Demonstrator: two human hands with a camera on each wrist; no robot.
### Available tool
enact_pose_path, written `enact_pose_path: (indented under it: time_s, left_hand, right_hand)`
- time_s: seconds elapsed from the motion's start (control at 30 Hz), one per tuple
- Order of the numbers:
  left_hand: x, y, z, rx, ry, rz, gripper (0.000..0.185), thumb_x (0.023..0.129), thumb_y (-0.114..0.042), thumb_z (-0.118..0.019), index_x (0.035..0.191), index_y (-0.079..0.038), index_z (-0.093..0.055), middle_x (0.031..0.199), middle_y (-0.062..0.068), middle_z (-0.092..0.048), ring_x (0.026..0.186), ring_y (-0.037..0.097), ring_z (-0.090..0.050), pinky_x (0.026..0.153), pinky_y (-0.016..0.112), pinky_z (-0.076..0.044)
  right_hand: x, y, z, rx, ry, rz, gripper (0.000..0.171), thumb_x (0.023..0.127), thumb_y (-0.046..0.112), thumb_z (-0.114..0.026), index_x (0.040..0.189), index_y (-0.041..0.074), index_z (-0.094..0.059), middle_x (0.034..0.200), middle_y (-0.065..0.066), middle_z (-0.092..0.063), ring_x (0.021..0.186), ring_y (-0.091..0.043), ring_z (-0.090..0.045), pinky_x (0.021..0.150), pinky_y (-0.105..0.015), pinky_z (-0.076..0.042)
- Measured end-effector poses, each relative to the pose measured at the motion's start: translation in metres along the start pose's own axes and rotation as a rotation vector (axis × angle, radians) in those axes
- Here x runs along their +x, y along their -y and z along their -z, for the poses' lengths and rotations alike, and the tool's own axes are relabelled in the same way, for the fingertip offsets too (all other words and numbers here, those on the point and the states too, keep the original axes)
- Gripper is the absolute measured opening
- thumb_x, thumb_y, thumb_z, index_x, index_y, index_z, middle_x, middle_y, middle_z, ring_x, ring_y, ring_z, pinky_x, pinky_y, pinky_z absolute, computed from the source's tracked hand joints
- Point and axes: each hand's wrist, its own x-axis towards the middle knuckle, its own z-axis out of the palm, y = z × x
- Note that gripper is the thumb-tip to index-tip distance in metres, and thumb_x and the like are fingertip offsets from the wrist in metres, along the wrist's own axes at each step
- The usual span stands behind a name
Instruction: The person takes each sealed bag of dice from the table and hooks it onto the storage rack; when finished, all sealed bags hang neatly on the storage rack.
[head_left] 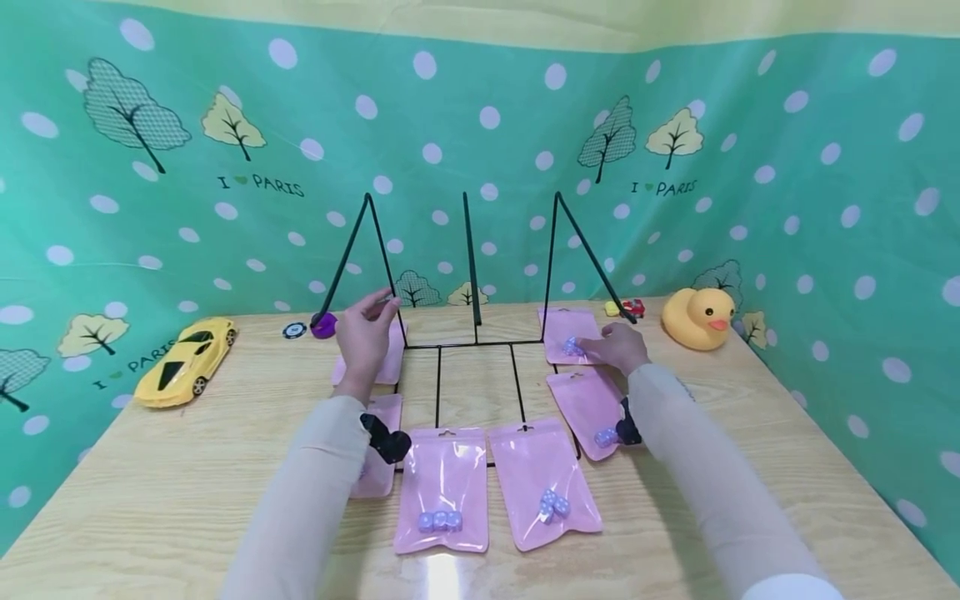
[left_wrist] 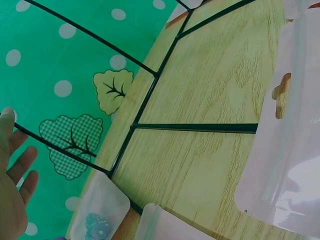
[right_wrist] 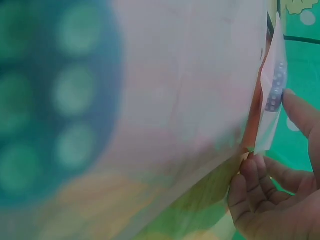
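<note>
My left hand [head_left: 367, 333] pinches a rod of the black wire rack [head_left: 380, 242] at its left upright, thumb and fingertips around it. Below that hand lies a pink zip bag [head_left: 393, 358] with dice [left_wrist: 97, 226] inside. At the far right, my right hand [head_left: 626, 348] holds the near right edge of another pink zip bag [head_left: 555, 329]. In the right wrist view the thumb [right_wrist: 297, 112] rests beside its dice [right_wrist: 275, 89], and the other fingers [right_wrist: 245, 192] are at its lower corner.
More pink bags of dice lie over the rack's base: a left bag [head_left: 385, 408], two front bags [head_left: 442, 467] and a right bag [head_left: 588, 400]. A yellow toy car [head_left: 187, 362] stands left, a rubber duck [head_left: 697, 321] right. A polka-dot curtain [head_left: 465, 125] stands behind the table.
</note>
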Motion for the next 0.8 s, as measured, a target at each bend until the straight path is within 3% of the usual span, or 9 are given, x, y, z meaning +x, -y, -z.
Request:
enact_pose_path:
  time_s: [0.3,0.43,0.6,0.8]
  left_hand:
    - [0.001,-0.003,-0.001,0.003,-0.011,-0.008,0.034,0.1,-0.025,-0.069,0.13,-0.011,-0.07,0.118,0.015,-0.073,0.109,0.03,-0.068,0.093,0.041,-0.055]
    - [0.003,-0.004,-0.002,0.022,-0.008,-0.013,0.033,0.1,-0.026,-0.068,0.128,-0.01,-0.071,0.116,0.015,-0.073,0.107,0.03,-0.068,0.091,0.042,-0.055]
    - [0.005,-0.006,-0.002,0.049,0.011,-0.016,0.032,0.101,-0.028,-0.067,0.126,-0.01,-0.072,0.116,0.014,-0.073,0.106,0.028,-0.067,0.089,0.042,-0.054]
    - [0.005,-0.008,-0.001,0.068,0.013,-0.007,0.03,0.102,-0.028,-0.066,0.124,-0.009,-0.072,0.117,0.014,-0.073,0.107,0.029,-0.068,0.09,0.043,-0.054]
  right_hand:
    - [0.0,0.007,0.006,0.046,0.027,-0.065,0.076,0.097,0.037,-0.068,0.15,-0.008,-0.037,0.153,-0.03,-0.039,0.138,-0.044,-0.041,0.115,-0.054,-0.035]
    - [0.0,0.007,0.009,0.076,0.04,-0.074,0.076,0.096,0.035,-0.07,0.149,-0.008,-0.038,0.148,-0.029,-0.044,0.127,-0.04,-0.046,0.112,-0.051,-0.039]
    - [0.003,0.003,0.012,0.115,0.062,-0.055,0.058,0.097,0.029,-0.067,0.138,-0.009,-0.05,0.123,-0.021,-0.056,0.105,-0.031,-0.051,0.09,-0.039,-0.045]
    - [0.011,-0.003,0.012,0.178,0.082,0.018,0.019,0.1,0.015,-0.062,0.106,-0.003,-0.058,0.08,-0.004,-0.053,0.078,-0.018,-0.05,0.071,-0.028,-0.041]
